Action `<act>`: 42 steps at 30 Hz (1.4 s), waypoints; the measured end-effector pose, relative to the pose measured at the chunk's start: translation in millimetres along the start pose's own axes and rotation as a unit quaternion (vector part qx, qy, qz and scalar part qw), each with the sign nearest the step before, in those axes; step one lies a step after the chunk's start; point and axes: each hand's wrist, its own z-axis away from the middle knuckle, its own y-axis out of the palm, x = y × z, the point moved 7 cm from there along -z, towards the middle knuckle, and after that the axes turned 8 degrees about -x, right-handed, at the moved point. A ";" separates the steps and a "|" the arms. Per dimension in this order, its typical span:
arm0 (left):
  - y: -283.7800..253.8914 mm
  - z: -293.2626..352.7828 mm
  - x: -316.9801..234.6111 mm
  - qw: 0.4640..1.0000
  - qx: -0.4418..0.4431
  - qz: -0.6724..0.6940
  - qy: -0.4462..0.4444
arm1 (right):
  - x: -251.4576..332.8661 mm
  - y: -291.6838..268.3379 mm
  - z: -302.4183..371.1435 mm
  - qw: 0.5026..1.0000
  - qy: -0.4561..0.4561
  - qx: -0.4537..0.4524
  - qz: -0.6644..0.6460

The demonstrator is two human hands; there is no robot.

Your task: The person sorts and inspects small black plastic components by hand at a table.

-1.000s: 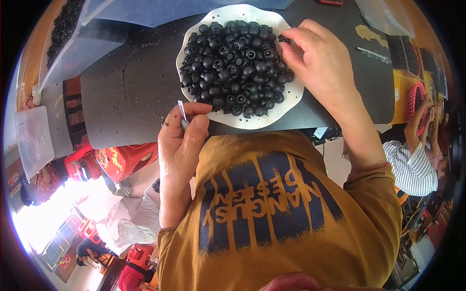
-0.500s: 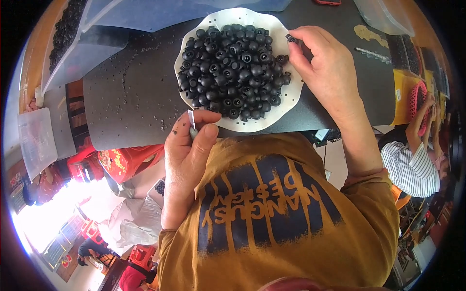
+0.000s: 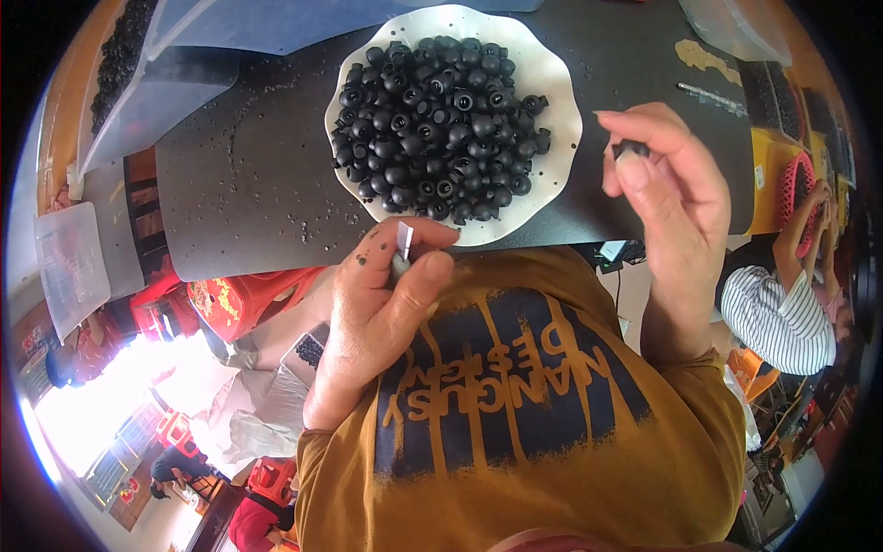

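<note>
The right hand has its thumb and a bent finger pinched on a small black part, while the index finger stretches out above, clear of the thumb; this hand is over the surface toward its near right corner, well apart from the plate. The left hand is at the near edge, thumb and index finger almost closed with a thin pale strip standing between them; what the lower end is fixed to, I cannot tell. Dark specks dot the index finger, and its tip overlaps the near rim of the plate, though contact is unclear. The white, wavy-rimmed plate sits at the middle of the near edge, heaped with round black parts that lean toward its left side and leave the right rim bare. Black crumbs are scattered over the left half of the surface. A clear bin covers the far left corner. Toward the far right corner are a beige patch and, just beside it, a slim silvery stick. Beyond the right edge is a yellow box, and past that a person in a striped shirt. Below the near left corner is a red stool.
</note>
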 end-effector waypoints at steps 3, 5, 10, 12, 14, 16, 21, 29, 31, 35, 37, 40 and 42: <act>8.6 -0.6 -9.8 0.998 0.028 -0.029 0.049 | 0.3 8.7 4.9 0.999 0.021 0.031 -0.039; 14.7 -0.2 -14.6 0.995 0.053 -0.032 0.073 | -0.8 15.3 5.2 0.997 0.006 0.064 -0.043; 22.5 1.8 -22.1 0.988 0.076 -0.057 0.123 | 11.2 29.7 17.6 0.991 0.021 0.060 -0.114; 25.8 2.6 -18.1 0.990 0.085 -0.059 0.101 | 3.2 31.1 21.8 0.981 0.073 0.027 -0.177; 29.9 2.6 -17.1 0.983 0.098 -0.071 0.136 | -6.1 31.5 22.4 0.968 0.080 0.053 -0.232; 31.3 3.5 -15.1 0.986 0.101 -0.061 0.116 | -4.8 35.5 24.0 0.951 0.088 0.079 -0.287; 34.7 4.4 -16.9 0.990 0.114 -0.055 0.067 | -8.1 35.6 24.8 0.936 0.145 0.011 -0.320; 35.7 2.7 -17.8 0.987 0.103 -0.048 0.111 | -1.3 41.7 23.3 0.921 0.115 0.078 -0.363; 36.2 1.1 -18.8 0.985 0.102 -0.054 0.126 | -1.7 42.8 23.5 0.924 0.111 0.073 -0.359; 35.8 -0.3 -19.1 0.984 0.106 -0.058 0.135 | -7.4 41.3 24.4 0.935 0.137 0.049 -0.324; 35.7 -1.0 -19.2 0.984 0.100 -0.050 0.142 | -7.3 43.8 25.1 0.934 0.143 0.058 -0.321; 35.2 -1.9 -24.2 0.980 0.089 -0.046 0.170 | -8.0 49.0 27.1 0.918 0.177 0.057 -0.349; 34.9 -0.4 -28.0 0.977 0.082 -0.052 0.189 | -11.2 51.3 29.7 0.901 0.212 0.059 -0.375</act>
